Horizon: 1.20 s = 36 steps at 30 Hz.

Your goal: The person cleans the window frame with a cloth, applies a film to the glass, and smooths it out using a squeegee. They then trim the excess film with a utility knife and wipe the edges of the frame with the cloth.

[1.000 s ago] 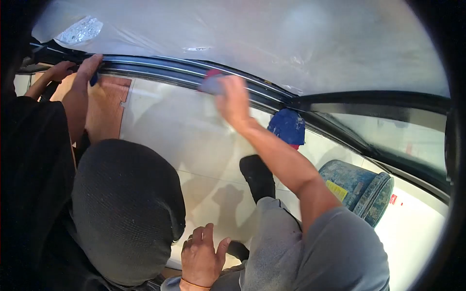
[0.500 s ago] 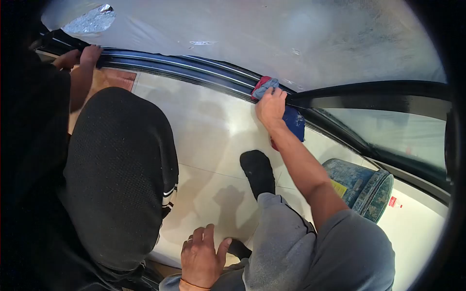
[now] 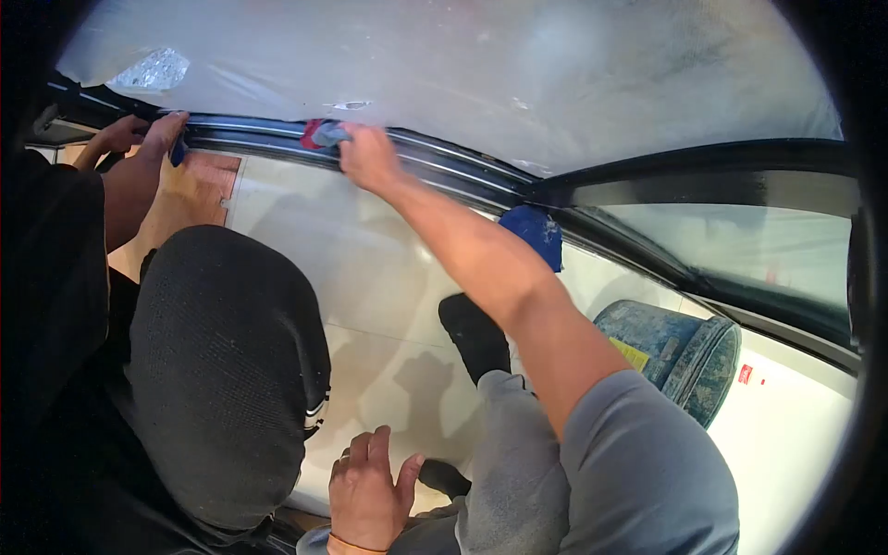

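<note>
My right hand (image 3: 370, 159) is closed on a red and grey-blue cloth (image 3: 326, 134), which lies against the black sliding-door track (image 3: 435, 163). That arm stretches forward across my legs. Low in view, my left hand (image 3: 365, 495) is held near my left leg, fingers stretched out and thumb apart, with nothing in it. It wears a ring and an orange wristband. A dark blue cloth (image 3: 535, 236) lies beside the track, under the door-frame corner and partly behind my right forearm.
A co-worker in a black hood (image 3: 227, 361) crouches at left, hands (image 3: 153, 139) on the track near another blue cloth. A stained bucket (image 3: 668, 356) lies on its side at right. Plastic sheeting (image 3: 444, 65) hangs beyond the track; a glass door frame (image 3: 703, 180) stands at right.
My right hand has moved left along the track with the cloth, away from the door-frame corner. My left hand keeps its open pose. The co-worker's hands remain on the track.
</note>
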Available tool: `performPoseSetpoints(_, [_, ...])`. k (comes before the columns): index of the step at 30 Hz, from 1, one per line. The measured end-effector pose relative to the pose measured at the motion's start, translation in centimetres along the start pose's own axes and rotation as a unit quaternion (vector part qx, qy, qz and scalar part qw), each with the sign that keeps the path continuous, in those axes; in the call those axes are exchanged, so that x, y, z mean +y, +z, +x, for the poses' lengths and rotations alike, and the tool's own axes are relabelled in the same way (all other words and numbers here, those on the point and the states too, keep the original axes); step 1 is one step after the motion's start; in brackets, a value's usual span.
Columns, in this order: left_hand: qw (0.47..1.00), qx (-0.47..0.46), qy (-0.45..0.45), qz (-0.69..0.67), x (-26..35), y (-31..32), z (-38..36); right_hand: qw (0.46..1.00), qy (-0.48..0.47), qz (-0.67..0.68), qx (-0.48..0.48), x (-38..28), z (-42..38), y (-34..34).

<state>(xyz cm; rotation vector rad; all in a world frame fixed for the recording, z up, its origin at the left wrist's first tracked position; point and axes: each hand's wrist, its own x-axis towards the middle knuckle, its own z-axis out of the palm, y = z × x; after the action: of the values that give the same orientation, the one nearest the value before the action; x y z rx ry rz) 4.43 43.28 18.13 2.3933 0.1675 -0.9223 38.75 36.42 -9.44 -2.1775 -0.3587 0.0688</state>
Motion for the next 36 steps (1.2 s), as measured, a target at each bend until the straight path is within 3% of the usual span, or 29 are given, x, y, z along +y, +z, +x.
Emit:
performPoseSetpoints(1, [1.000,0.000,0.004,-0.006,0.1,0.0,0.0,0.996,-0.046,-0.039,0.067,0.4,-2.2,-1.5])
performPoseSetpoints(3, [1.000,0.004,0.014,-0.019,0.0,0.0,0.0,0.979,-0.098,-0.142,0.109,1.9,-6.7,-6.0])
performPoseSetpoints(6, [1.000,-0.022,0.009,-0.007,-0.3,0.4,-0.5,0.961,0.020,-0.258,0.093,4.3,-14.1,-12.0])
performPoseSetpoints(10, [1.000,-0.021,0.007,-0.009,-0.9,0.8,-1.1,0.943,0.075,-0.314,0.076,7.4,-16.2,-11.1])
performPoseSetpoints(16, [1.000,0.006,-0.001,-0.028,-0.8,0.6,-0.8,0.947,0.093,-0.300,0.067,3.0,-7.4,-2.8])
performPoseSetpoints(22, [0.999,-0.002,-0.035,-0.023,-1.6,0.3,-0.5,0.980,0.064,-0.189,0.015,-1.5,0.6,5.4])
performPoseSetpoints(24, [0.999,-0.003,-0.039,-0.020,-1.7,0.3,-0.3,0.993,0.069,-0.099,-0.012,-3.4,1.9,5.9])
performPoseSetpoints(27, [0.999,-0.001,-0.039,-0.016,-1.4,0.5,-0.2,0.976,0.110,0.178,0.055,-2.5,2.9,7.9])
performPoseSetpoints(30, [0.999,0.002,-0.030,-0.013,-0.8,0.6,-0.4,0.981,0.084,0.118,0.127,-0.6,-0.5,2.3])
performPoseSetpoints(32, [1.000,-0.005,-0.025,-0.014,-0.9,0.9,-0.7,0.990,-0.012,-0.022,0.136,0.2,-4.6,-5.1])
performPoseSetpoints(33, [1.000,-0.009,-0.021,-0.014,-1.0,1.1,-0.9,0.969,-0.080,-0.047,0.231,1.9,-6.9,-7.0])
performPoseSetpoints(34, [1.000,-0.011,-0.016,-0.015,-1.1,1.2,-0.9,0.961,-0.078,-0.114,0.239,3.4,-9.2,-9.2])
performPoseSetpoints(36, [1.000,-0.015,-0.005,-0.017,-1.3,1.2,-1.0,0.953,-0.003,-0.260,0.155,4.4,-13.7,-12.1])
